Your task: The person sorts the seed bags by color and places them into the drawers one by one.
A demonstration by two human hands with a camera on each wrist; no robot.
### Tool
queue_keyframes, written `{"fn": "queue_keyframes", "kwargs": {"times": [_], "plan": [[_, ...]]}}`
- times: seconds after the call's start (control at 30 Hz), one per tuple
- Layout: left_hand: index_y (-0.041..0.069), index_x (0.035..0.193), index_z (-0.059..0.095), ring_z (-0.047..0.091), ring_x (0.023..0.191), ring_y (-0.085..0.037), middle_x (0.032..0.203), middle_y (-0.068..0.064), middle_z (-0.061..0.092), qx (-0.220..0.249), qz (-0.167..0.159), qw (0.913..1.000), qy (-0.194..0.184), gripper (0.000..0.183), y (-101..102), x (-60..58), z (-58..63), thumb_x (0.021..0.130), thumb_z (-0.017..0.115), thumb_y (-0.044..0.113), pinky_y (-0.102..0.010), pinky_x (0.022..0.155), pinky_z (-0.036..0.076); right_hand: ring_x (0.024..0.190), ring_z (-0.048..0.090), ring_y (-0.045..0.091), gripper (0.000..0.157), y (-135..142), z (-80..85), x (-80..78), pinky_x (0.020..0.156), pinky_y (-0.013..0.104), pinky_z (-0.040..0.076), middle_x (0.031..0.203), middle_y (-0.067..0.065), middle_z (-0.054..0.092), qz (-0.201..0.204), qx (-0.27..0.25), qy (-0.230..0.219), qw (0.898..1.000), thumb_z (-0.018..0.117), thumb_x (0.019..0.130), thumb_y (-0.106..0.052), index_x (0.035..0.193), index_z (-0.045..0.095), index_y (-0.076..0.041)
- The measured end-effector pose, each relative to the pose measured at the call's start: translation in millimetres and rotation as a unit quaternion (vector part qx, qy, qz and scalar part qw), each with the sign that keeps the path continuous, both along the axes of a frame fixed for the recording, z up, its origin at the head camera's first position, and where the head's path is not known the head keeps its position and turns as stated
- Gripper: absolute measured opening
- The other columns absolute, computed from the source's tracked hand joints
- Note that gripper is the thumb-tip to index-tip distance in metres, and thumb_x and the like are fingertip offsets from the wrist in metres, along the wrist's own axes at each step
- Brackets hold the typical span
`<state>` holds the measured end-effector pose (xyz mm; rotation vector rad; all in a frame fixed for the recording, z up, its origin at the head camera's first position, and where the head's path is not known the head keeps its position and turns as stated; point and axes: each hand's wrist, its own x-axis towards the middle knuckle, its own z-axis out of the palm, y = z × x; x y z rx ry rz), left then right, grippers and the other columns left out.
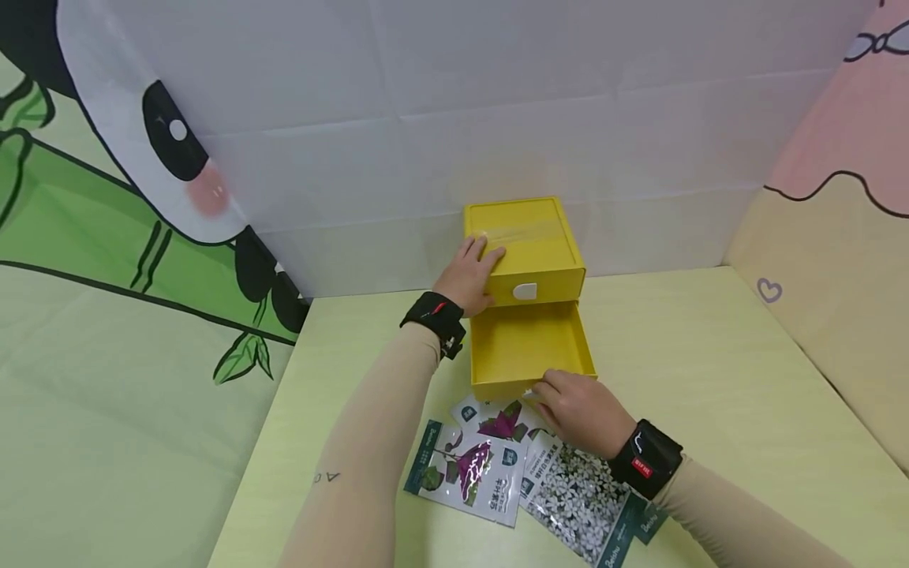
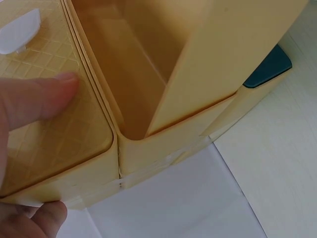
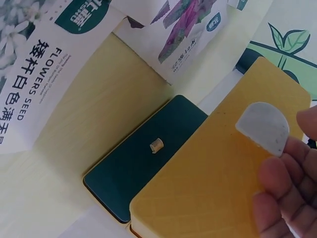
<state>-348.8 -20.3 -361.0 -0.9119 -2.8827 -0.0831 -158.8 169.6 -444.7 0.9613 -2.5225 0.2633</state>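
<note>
A yellow box of drawers (image 1: 525,237) stands against the backdrop; its middle drawer (image 1: 521,343) is pulled out and bare inside. My left hand (image 1: 467,278) rests on the box's top left corner, fingers spread on the top. In the left wrist view its thumb (image 2: 54,94) lies on the upper drawer's patterned front, another fingertip against the side. With curled fingers my right hand (image 1: 582,410) holds the white tab handle (image 3: 265,126) on the pulled-out drawer's front. Below that drawer is a dark green drawer front (image 3: 143,148).
Glossy seed packets lie before the box: one with purple leaves (image 1: 469,473), one with white flowers (image 1: 578,497), and others partly covered. The white backdrop (image 1: 398,158) rises right behind the box. Patterned cloth walls flank the pale table (image 1: 724,394).
</note>
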Motion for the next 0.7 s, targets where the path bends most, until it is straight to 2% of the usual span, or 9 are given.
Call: {"fn": "queue_keyframes", "kwargs": {"times": [0.27,0.5,0.7], "plan": [[0.019,0.151,0.032,0.012,0.145,-0.034,0.157,-0.015,0.018,-0.001,0.002,1.0,-0.008,0.085,1.0,3.7,4.6,0.081,0.079,0.032,-0.041,0.116,0.024,0.073,0.057,0.014,0.04,0.6,-2.2,3.5,0.077,0.026,0.057,0.093,0.001,0.062,-0.002,-0.004,-0.005,1.0,0.081,0.079,-0.032,0.11,0.071,-0.01],[0.019,0.151,0.032,0.013,0.145,-0.034,0.157,-0.015,0.019,0.001,0.001,1.0,-0.002,0.085,0.2,1.2,1.0,0.081,0.079,0.031,-0.041,0.116,0.025,0.075,0.058,0.015,0.042,2.2,-3.5,5.1,0.079,0.027,0.057,0.096,0.002,0.062,-0.001,-0.002,-0.006,1.0,0.08,0.079,-0.032,0.113,0.07,-0.009],[0.017,0.15,0.033,0.013,0.145,-0.034,0.156,-0.017,0.021,0.006,-0.002,1.0,-0.004,0.081,0.8,5.9,5.4,0.083,0.077,0.028,-0.041,0.116,0.025,0.079,0.06,0.016,0.047,4.7,-2.2,7.4,0.081,0.029,0.057,0.1,0.004,0.063,0.006,-0.001,-0.013,1.0,0.082,0.078,-0.031,0.116,0.068,-0.008]]}}
